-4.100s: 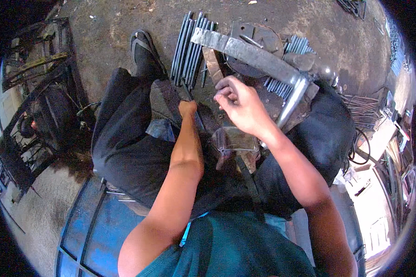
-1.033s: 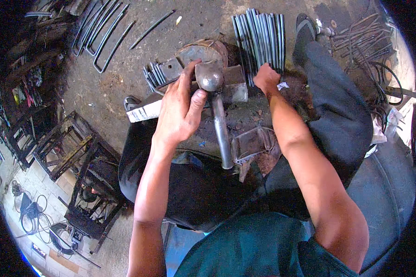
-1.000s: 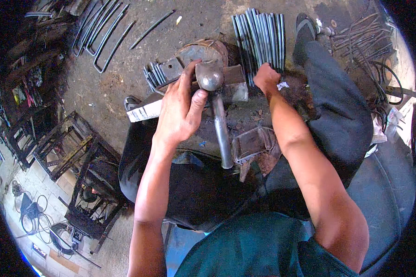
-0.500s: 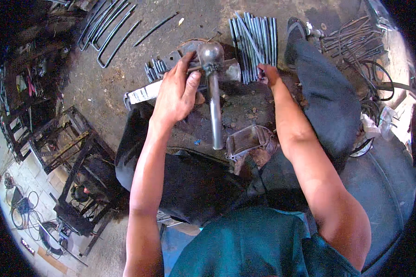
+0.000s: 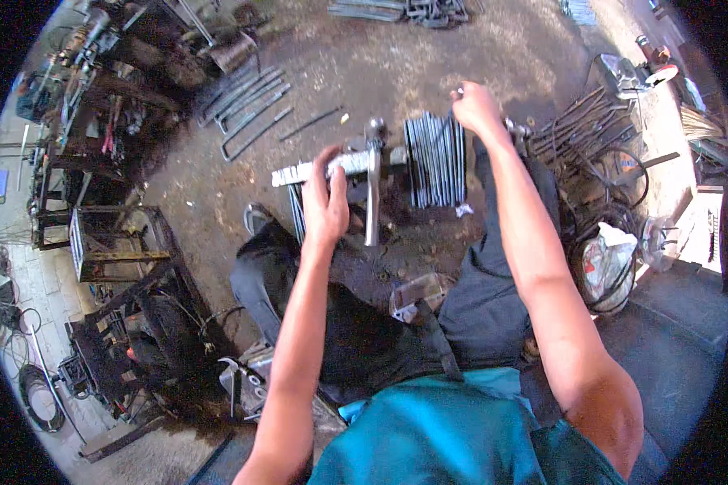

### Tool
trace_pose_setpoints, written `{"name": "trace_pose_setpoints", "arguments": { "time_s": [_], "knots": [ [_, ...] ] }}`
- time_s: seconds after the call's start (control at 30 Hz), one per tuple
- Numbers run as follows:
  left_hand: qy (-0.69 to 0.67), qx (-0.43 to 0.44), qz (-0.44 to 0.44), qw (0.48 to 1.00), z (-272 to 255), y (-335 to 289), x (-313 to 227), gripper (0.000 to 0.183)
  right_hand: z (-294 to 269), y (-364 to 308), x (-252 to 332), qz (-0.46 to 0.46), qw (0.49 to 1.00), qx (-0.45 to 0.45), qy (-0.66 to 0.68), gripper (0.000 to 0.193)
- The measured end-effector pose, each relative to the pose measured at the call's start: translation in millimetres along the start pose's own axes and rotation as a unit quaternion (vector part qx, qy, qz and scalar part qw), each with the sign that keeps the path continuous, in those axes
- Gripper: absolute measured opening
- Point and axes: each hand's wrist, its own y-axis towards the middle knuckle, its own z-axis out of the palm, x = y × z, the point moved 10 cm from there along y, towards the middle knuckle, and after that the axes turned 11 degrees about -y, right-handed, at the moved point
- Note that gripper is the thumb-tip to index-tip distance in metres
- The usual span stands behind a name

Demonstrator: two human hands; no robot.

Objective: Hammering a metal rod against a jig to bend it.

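Bent rods (image 5: 259,132), on floor (image 5: 404,73) beyond left hand (image 5: 326,212). Steel handle (image 5: 372,212), between that hand and straight rods (image 5: 435,162). Straight rods: on floor, side by side, long axes pointing ahead. Left grip: spread. Right hand (image 5: 479,111): curled; cannot tell whether pinching anything.

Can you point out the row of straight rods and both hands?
Row of straight rods (image 5: 435,162): head view, its middle.
Left hand (image 5: 326,208): head view, its back.
Right hand (image 5: 479,110): head view, its back.
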Motion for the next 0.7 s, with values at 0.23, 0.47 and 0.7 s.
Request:
{"name": "trace_pose_setpoints", "arguments": {
  "time_s": [0.23, 0.47, 0.7],
  "knots": [
    [-0.200, 0.030, -0.040, 0.979, 32.4, -32.6, -55.9, 0.037, -183.8, -66.5, 52.0, -0.143, 0.873, -0.012, 0.466, 0.027],
    [-0.081, 0.157, -0.151, 0.973, 88.9, -67.5, -84.8, 0.030, -233.6, -127.1, 106.7, -0.182, 0.634, 0.087, 0.747, 0.034],
    [-0.047, 0.165, -0.113, 0.979, 49.0, -82.8, -112.3, 0.029, -231.0, -126.6, 113.0, -0.147, 0.532, 0.095, 0.828, 0.032]
  ]
}}
